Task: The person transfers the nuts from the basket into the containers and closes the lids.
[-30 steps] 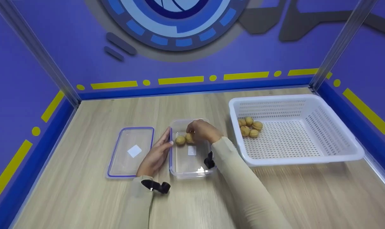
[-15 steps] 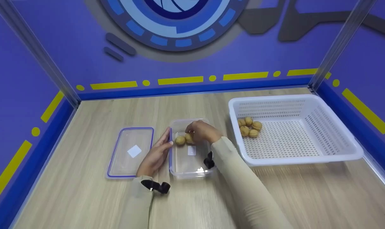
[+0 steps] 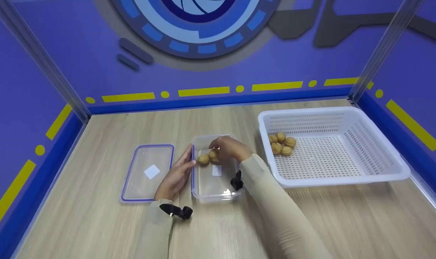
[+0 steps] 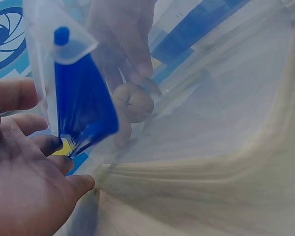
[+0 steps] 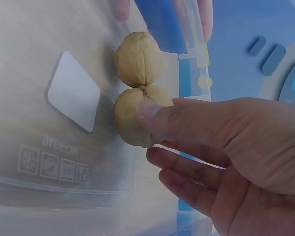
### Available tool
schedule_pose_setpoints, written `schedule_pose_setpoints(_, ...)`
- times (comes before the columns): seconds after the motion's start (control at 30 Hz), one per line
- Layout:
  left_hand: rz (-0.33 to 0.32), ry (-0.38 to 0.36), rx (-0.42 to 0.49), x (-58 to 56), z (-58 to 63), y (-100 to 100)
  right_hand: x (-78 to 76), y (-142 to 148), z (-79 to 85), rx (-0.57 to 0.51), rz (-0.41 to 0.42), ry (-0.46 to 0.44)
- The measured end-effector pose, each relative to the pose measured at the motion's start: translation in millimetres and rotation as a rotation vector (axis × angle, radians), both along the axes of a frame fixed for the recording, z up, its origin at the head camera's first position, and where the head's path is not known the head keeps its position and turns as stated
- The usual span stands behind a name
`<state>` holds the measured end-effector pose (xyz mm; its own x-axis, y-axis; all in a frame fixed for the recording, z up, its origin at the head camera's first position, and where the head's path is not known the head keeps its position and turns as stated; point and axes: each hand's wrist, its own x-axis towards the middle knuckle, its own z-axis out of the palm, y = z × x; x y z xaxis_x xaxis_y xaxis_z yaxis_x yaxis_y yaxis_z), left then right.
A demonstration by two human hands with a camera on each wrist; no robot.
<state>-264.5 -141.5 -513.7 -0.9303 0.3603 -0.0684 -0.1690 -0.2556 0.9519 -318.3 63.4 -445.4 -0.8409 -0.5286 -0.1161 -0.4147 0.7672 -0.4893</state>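
My right hand (image 3: pixel 233 148) reaches into a clear plastic food container (image 3: pixel 218 198) and pinches a walnut (image 5: pixel 129 120) between thumb and fingers. That walnut touches a second walnut (image 5: pixel 137 59) on the container's floor, as the right wrist view shows. Along the container's left side, my left hand (image 3: pixel 175 178) rests with extended fingers against the wall, its thumb near the blue-edged rim. In the left wrist view both walnuts appear blurred through the clear wall. From the head, my right hand covers part of the pinched walnut.
A clear lid (image 3: pixel 146 189) with a blue seal lies left of the container. To the right stands a white perforated basket (image 3: pixel 333 180), with several walnuts (image 3: pixel 286 150) gathered in its left side. Blue-purple panels (image 3: pixel 203 77) wall in the wooden table (image 3: pixel 106 151).
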Motion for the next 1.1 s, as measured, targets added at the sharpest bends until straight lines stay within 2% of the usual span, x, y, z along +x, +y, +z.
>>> schedule_pose_setpoints(0.5,0.020,-0.013,-0.008,1.5,-1.3,-1,-1.5,8,17.0,-0.027,-0.039,-0.119)
schedule_pose_setpoints(1.1,0.008,-0.003,-0.006,-0.1,-0.4,1,-2.1,34,49.4,-0.078,0.018,-0.046)
